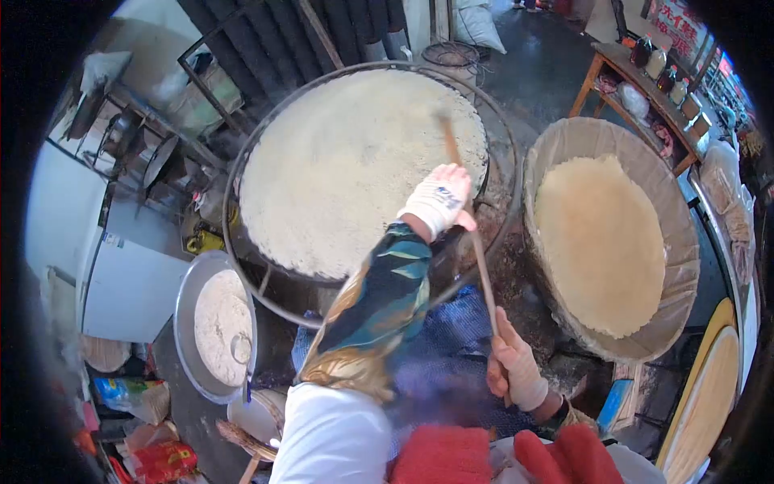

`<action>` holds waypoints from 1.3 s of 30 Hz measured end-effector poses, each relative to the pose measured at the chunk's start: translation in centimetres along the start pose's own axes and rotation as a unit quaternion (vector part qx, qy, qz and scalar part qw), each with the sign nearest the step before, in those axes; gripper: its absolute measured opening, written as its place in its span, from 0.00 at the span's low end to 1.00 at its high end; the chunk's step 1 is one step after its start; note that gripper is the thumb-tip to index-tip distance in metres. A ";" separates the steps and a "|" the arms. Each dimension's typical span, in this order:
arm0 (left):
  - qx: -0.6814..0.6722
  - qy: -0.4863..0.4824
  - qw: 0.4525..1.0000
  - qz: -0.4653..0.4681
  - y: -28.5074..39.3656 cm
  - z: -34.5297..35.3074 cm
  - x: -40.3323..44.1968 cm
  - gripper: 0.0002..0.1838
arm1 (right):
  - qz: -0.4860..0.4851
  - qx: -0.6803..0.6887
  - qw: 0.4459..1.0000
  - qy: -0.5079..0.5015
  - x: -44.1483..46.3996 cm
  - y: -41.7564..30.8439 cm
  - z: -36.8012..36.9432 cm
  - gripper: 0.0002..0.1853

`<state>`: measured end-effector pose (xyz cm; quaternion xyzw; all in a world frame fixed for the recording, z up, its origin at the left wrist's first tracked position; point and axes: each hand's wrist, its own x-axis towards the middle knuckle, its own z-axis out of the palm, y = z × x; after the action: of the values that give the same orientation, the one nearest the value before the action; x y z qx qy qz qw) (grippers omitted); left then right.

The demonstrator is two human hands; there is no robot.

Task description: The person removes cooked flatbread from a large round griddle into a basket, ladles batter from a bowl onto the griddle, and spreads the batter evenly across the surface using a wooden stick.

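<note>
A long wooden stick [484, 278] slants over the right side of a big round griddle, its far end blurred. My left hand [439, 198], in a white fingerless glove, is closed around the middle of its shaft. Lower down, near my body, my right hand [516, 367] grips the stick's near end and wears a similar glove. A pale, thin layer that looks like batter or pancake [347, 169] covers most of the griddle. Around the griddle runs a metal ring [228, 194]. My left forearm, in a camouflage sleeve, hides part of the near edge.
At right stands a large cloth-lined basin [681, 282] holding round flat pancakes [601, 242]. A metal bowl [187, 331] of pale batter with a ladle [241, 347] sits at left. Round wooden boards [705, 403] lean at lower right. Bottles line a wooden table [645, 85] behind.
</note>
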<state>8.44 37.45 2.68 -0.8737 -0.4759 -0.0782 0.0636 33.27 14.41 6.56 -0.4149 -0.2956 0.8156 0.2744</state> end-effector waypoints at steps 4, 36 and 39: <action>0.009 -0.083 0.992 -0.089 -5.4 -3.0 -3.8 0.55 | 0.073 0.062 0.990 -0.103 4.2 -2.3 1.4 0.31; 0.013 0.010 0.999 -0.047 -6.7 -2.5 -5.9 0.47 | 0.054 0.033 0.997 -0.045 3.4 -0.7 2.4 0.33; 0.030 -0.021 0.992 -0.118 -8.4 -3.8 -10.5 0.49 | 0.129 0.093 0.973 -0.168 5.4 -0.7 2.4 0.28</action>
<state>-4.53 32.61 4.61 -0.8105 -0.5791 -0.0526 0.0701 28.65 17.95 5.43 -0.2791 -0.2040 0.9262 0.1503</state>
